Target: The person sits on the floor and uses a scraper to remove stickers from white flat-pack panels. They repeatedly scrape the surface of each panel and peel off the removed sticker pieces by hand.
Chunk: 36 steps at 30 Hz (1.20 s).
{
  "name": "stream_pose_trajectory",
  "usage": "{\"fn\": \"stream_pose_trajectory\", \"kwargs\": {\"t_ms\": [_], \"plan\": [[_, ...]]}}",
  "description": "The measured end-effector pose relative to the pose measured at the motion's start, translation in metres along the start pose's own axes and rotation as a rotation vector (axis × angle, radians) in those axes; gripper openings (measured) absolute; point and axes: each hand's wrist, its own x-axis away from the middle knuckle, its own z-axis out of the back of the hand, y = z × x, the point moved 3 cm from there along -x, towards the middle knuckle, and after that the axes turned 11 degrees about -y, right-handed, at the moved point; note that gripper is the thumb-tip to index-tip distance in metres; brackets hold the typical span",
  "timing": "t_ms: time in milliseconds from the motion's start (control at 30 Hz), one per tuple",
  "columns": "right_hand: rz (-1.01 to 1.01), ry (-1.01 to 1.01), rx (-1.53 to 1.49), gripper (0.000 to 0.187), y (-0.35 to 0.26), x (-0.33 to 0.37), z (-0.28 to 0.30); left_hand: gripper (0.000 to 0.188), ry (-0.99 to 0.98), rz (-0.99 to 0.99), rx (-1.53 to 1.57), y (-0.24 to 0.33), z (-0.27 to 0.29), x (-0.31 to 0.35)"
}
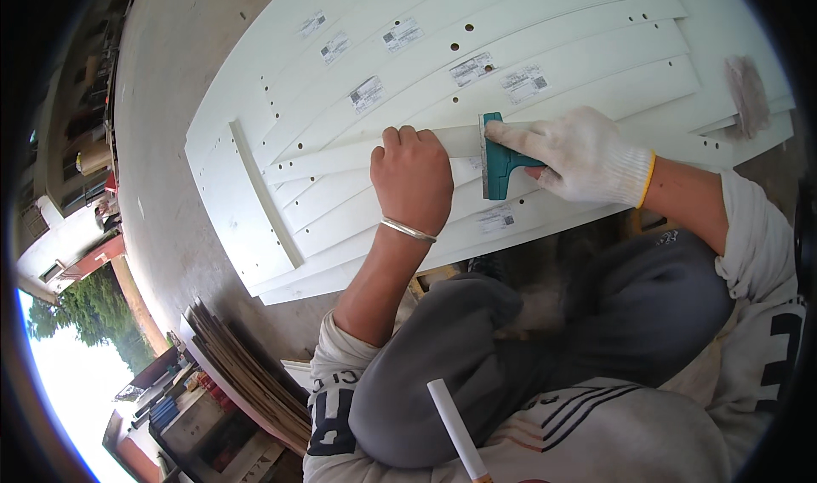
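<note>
My bare left hand, with a metal bangle at the wrist, is closed over a narrow white board strip; its fingertips are hidden beneath. In a white knitted glove, my right hand grips a teal scraper. The scraper's long straight blade edge lies across the strip, just right of my left hand. Under both hands spreads a layered stack of white boards with drilled holes. Several printed paper labels are stuck on them.
A separate white strip lies crosswise on the boards' left side. A crumpled greyish glove or cloth rests at the far right. Brown panels lean at lower left, beside concrete floor. A cigarette juts in from the lower edge.
</note>
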Motion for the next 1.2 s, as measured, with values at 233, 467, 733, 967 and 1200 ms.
{"fn": "stream_pose_trajectory", "kwargs": {"t_ms": [233,467,733,967,1200], "plan": [[-0.031,-0.044,0.032,0.077,-0.003,-0.001,0.005,0.006,0.05,-0.015,-0.001,0.002,-0.004,-0.003],[0.01,-0.003,-0.031,0.077,0.0,0.001,0.003,0.007,0.139,0.006,0.476,-0.035,-0.022,-0.004],[0.061,0.082,-0.056,0.077,0.001,0.001,0.004,0.025,0.176,-0.033,0.678,-0.041,-0.013,0.016],[0.037,0.046,-0.058,0.075,-0.001,-0.002,0.006,0.019,0.183,0.003,0.63,-0.032,-0.021,0.015],[0.061,0.051,-0.017,0.071,0.0,-0.003,0.005,0.01,0.298,-0.034,0.413,-0.026,-0.023,0.01]]}}
